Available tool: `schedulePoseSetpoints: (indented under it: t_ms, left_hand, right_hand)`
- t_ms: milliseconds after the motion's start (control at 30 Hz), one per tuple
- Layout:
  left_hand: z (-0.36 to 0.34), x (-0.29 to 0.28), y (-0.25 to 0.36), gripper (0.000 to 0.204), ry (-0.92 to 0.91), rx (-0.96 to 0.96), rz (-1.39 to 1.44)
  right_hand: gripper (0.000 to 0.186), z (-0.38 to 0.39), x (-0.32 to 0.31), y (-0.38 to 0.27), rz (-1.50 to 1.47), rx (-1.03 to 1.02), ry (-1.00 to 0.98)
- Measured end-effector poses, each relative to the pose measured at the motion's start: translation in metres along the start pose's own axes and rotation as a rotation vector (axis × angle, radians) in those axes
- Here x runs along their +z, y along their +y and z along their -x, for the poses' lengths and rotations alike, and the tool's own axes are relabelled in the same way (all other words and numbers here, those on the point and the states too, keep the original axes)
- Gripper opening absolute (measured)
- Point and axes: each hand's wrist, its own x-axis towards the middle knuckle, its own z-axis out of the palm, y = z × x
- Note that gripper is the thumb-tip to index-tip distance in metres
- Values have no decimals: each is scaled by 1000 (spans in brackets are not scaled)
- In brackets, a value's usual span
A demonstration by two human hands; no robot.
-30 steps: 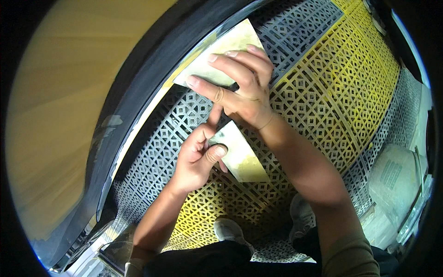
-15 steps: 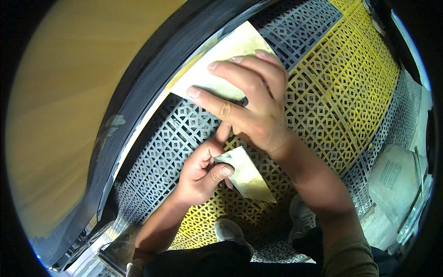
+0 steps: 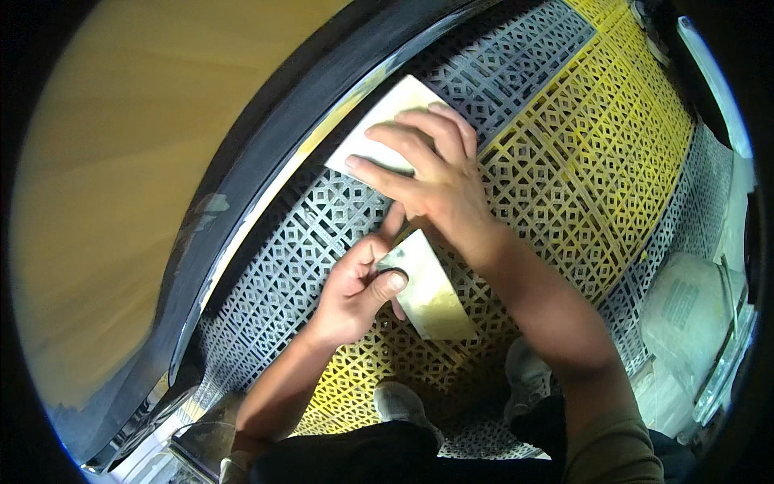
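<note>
At the middle, my right hand (image 3: 435, 173) grips a pale, flat, four-cornered plate (image 3: 375, 149), fingers spread over its face, just beside the curved edge strip (image 3: 310, 139) with pale yellow smears along it. Below it, my left hand (image 3: 356, 294) holds a smaller pale plate (image 3: 435, 302) with a yellowish smudge, thumb on the face. The strip borders a black band (image 3: 235, 181) on a large tan panel (image 3: 113, 210) that fills the left. One finger of my left hand points up toward my right hand; whether they touch I cannot tell.
Perforated floor tiles (image 3: 597, 153) in yellow and grey lie below. My shoes (image 3: 399, 403) show near the lower edge. A translucent, dusty container (image 3: 681, 315) stands at the right beside pale objects. A dark object with a metal rim (image 3: 197, 444) is at the lower left.
My right hand and its plate have come down, back from the smeared strip. My left hand and small plate dropped, then rose a little, ending slightly lower than a second ago.
</note>
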Motion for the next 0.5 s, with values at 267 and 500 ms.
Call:
schedulePoseSetpoints:
  t_ms: [267, 500]
  left_hand:
    - [25, 7, 7, 16, 24, 45, 92]
    - [31, -1, 14, 18, 50, 54, 113]
  right_hand:
    - [44, -4, -8, -38, 24, -57, 176]
    - [50, -14, -4, -52, 12, -33, 160]
